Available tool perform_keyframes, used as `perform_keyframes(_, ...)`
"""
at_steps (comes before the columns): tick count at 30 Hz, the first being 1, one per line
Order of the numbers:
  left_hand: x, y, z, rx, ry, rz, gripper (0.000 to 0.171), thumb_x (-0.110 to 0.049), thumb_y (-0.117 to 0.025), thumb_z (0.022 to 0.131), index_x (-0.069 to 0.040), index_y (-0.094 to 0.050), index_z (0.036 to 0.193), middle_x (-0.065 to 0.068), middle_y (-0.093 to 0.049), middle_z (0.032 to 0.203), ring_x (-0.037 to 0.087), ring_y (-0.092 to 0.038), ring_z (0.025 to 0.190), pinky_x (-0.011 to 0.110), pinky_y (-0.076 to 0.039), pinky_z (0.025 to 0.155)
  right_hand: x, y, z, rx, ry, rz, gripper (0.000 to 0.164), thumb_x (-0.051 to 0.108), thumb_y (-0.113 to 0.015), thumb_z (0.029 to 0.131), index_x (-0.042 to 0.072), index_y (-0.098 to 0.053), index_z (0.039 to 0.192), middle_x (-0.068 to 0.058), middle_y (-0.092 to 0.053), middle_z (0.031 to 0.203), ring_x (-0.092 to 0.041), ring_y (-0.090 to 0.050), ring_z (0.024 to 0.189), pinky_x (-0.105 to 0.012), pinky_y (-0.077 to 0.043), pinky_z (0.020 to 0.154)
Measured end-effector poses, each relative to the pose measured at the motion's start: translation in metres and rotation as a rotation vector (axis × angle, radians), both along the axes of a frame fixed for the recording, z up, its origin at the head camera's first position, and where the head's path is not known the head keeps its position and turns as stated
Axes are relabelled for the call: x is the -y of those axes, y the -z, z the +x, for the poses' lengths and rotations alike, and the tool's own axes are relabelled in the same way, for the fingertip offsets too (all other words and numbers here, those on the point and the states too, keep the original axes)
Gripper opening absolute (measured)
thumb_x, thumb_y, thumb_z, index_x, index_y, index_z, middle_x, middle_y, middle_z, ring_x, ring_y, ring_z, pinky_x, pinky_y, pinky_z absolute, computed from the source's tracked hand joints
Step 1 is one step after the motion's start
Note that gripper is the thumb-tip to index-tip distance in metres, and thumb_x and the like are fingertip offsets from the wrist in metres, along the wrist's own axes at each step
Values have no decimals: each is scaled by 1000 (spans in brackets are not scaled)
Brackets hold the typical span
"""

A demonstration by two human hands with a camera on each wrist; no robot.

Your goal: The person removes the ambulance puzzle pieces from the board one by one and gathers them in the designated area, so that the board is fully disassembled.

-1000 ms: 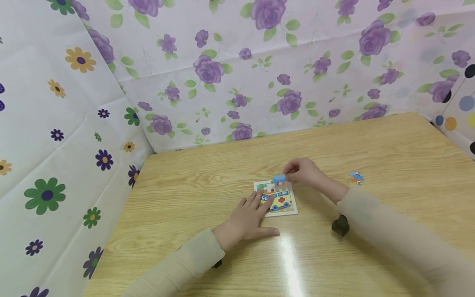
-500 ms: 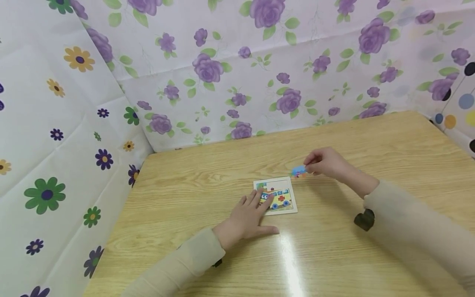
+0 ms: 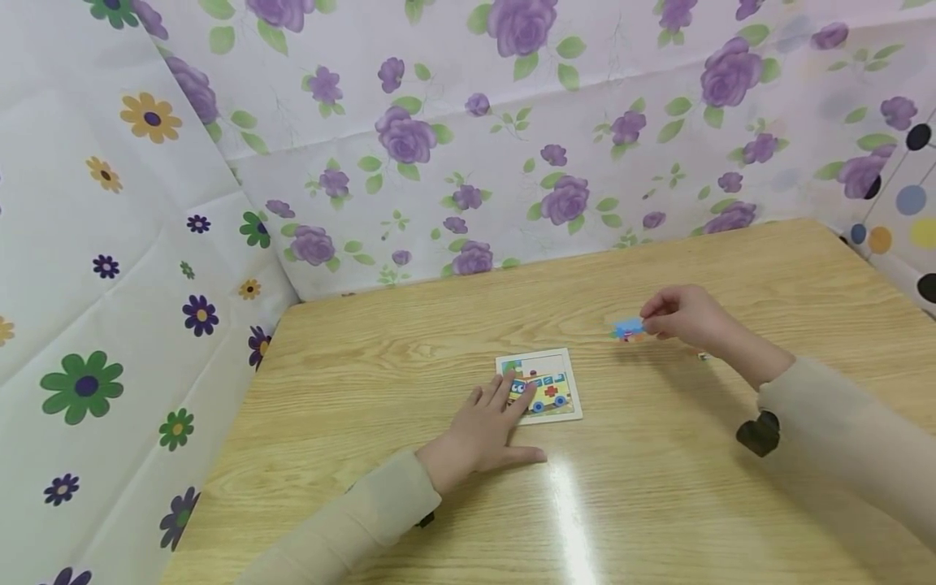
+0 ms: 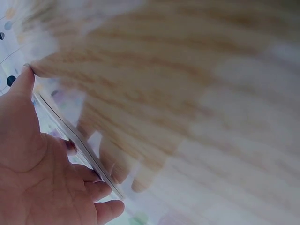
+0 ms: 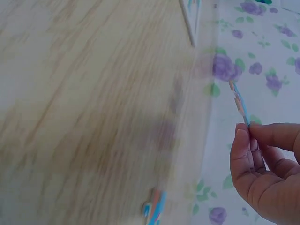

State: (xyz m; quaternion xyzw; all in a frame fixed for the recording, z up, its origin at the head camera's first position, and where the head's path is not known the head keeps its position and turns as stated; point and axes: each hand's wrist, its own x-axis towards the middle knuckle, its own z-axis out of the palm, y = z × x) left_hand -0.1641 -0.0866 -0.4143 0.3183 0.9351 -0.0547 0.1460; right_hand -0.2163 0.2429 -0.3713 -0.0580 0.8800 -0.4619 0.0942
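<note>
A white-framed jigsaw puzzle (image 3: pixel 553 392) with a yellow ambulance picture lies on the table; bare backing shows at its upper right. My left hand (image 3: pixel 478 431) rests on its left part, fingers spread, hiding some of the picture. Off to the right of the frame, my right hand (image 3: pixel 687 318) pinches a blue puzzle piece (image 3: pixel 628 329) between thumb and fingertips, above the table. In the right wrist view this thin piece (image 5: pixel 240 104) is seen nearly edge-on. Another loose piece (image 3: pixel 704 357) lies on the table, mostly covered by the right hand and forearm.
The wood-grain table (image 3: pixel 409 349) meets a floral cloth wall (image 3: pixel 439 146) at the back and another flowered cloth (image 3: pixel 132 325) on the left. A dark wrist device (image 3: pixel 759 433) hangs under the right sleeve.
My right hand has drawn the blue puzzle piece away from the frame's top right corner, to the right and slightly back. My left hand has stayed on the puzzle.
</note>
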Motion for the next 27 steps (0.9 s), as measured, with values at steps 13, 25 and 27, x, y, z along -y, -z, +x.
perform_keyframes(13, -2, 1, 0, -19, 2, -35, 93, -77, -35, 85, -24, -3, 155, 13, 1, 160, 29, -6, 147, 46, -18, 118, -18, 22, -2, 74, 21, 81, 22, 9, -60, 91, -8, -58, 105, -7, -62, 82, -17, -55, 70, -29, -49, 57)
perform_keyframes(25, -1, 1, 1, -17, -3, -25, 93, -77, -36, 84, -24, -3, 155, 13, 1, 160, 29, -6, 147, 46, -18, 118, -24, 32, -4, 59, 32, 117, 20, 3, -61, 87, -12, -59, 100, -15, -66, 86, -16, -61, 72, -29, -54, 60)
perform_keyframes(27, -1, 1, 1, -17, -1, -23, 93, -76, -36, 85, -24, -3, 155, 13, 1, 160, 29, -6, 147, 47, -18, 118, -24, 33, -4, 53, 37, 127, 19, 2, -61, 87, -13, -59, 99, -16, -66, 86, -16, -62, 72, -29, -54, 59)
